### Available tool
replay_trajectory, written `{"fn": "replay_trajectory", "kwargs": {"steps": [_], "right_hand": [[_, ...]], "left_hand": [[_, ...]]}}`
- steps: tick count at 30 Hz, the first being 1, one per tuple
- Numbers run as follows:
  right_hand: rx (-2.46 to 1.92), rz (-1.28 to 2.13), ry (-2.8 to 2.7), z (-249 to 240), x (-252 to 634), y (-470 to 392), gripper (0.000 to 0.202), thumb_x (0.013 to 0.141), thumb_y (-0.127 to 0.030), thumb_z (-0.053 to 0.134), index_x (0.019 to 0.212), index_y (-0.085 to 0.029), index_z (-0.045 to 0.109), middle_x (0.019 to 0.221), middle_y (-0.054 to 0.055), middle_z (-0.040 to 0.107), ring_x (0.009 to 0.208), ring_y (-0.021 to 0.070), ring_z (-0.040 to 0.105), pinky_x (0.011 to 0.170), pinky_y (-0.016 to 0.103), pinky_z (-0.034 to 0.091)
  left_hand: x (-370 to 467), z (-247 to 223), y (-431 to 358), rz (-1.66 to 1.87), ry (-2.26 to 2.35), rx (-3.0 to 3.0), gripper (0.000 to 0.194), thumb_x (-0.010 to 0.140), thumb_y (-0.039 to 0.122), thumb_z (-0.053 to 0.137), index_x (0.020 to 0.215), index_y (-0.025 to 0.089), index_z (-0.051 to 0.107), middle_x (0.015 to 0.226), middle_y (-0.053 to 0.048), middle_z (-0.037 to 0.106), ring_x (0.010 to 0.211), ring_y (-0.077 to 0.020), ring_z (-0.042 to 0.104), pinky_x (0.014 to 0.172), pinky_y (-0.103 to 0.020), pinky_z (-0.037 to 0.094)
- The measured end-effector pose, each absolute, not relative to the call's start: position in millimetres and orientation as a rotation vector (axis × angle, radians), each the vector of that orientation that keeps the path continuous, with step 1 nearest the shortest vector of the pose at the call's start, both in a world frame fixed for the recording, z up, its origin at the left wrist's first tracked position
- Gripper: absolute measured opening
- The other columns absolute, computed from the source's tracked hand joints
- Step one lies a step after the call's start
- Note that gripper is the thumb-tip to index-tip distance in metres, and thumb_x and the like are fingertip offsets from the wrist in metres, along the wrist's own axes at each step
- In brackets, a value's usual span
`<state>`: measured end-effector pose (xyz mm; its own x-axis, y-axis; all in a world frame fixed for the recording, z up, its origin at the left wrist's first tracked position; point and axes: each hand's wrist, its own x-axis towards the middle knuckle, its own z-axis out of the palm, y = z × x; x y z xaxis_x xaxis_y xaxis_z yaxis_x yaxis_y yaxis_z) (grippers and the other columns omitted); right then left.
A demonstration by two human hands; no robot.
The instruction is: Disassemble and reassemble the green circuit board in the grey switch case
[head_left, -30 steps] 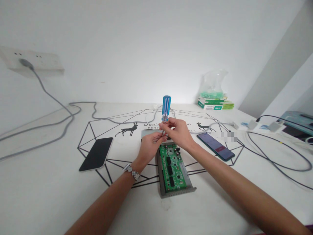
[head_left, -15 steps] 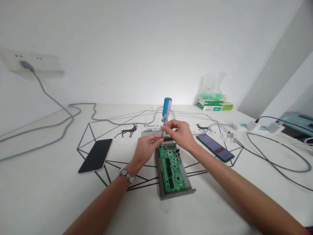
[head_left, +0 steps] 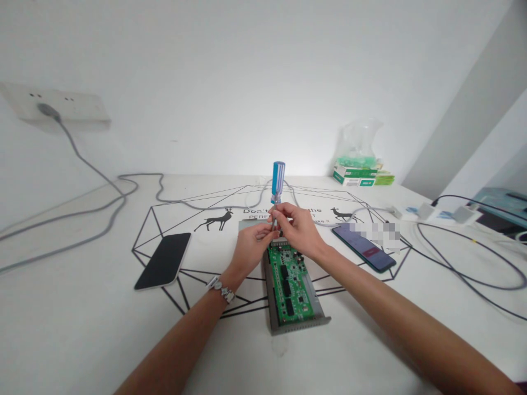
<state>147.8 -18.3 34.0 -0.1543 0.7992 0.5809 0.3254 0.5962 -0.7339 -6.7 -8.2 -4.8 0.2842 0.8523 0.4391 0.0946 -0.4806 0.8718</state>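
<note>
A screwdriver [head_left: 278,181] with a blue and clear handle stands nearly upright over the far end of a green circuit board [head_left: 291,285]. My right hand [head_left: 298,227] pinches its metal shaft just below the handle. Lower down, the closed fingertips of my left hand [head_left: 252,247] grip the shaft close to the board. The screwdriver's tip is hidden behind my fingers, so I cannot tell what it touches. Beneath the board is a grey metal tray [head_left: 300,328], lying lengthwise toward me on the table.
A dark-screened phone [head_left: 163,260] lies to the left, and a lit phone [head_left: 364,248] to the right. Grey cable [head_left: 185,206] runs along the back. At the right are a power strip [head_left: 432,213] and black cable [head_left: 473,285]. Green-white boxes [head_left: 354,175] stand by the wall.
The screwdriver has straightened slightly and sits a little lower relative to my fingers. My right hand has shifted slightly left, closer to my left hand. The view has moved a little.
</note>
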Motion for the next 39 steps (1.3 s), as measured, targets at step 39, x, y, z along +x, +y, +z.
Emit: {"fn": "replay_trajectory", "kwargs": {"steps": [39], "right_hand": [[-1.017, 0.425, -1.796, 44.3, 149.9, -19.5, 0.015, 0.092, -0.032, 0.058, 0.092, -0.020, 0.068, 0.086, 0.004, 0.076, 0.074, 0.0167, 0.068, 0.063, 0.026, 0.049]], "left_hand": [[-12.6, -4.7, -13.1, 1.283, 0.956, 1.985, 0.015, 0.089, 0.027, 0.064, 0.091, 0.017, 0.075, 0.090, -0.004, 0.079, 0.081, -0.0213, 0.073, 0.080, -0.032, 0.057]]}}
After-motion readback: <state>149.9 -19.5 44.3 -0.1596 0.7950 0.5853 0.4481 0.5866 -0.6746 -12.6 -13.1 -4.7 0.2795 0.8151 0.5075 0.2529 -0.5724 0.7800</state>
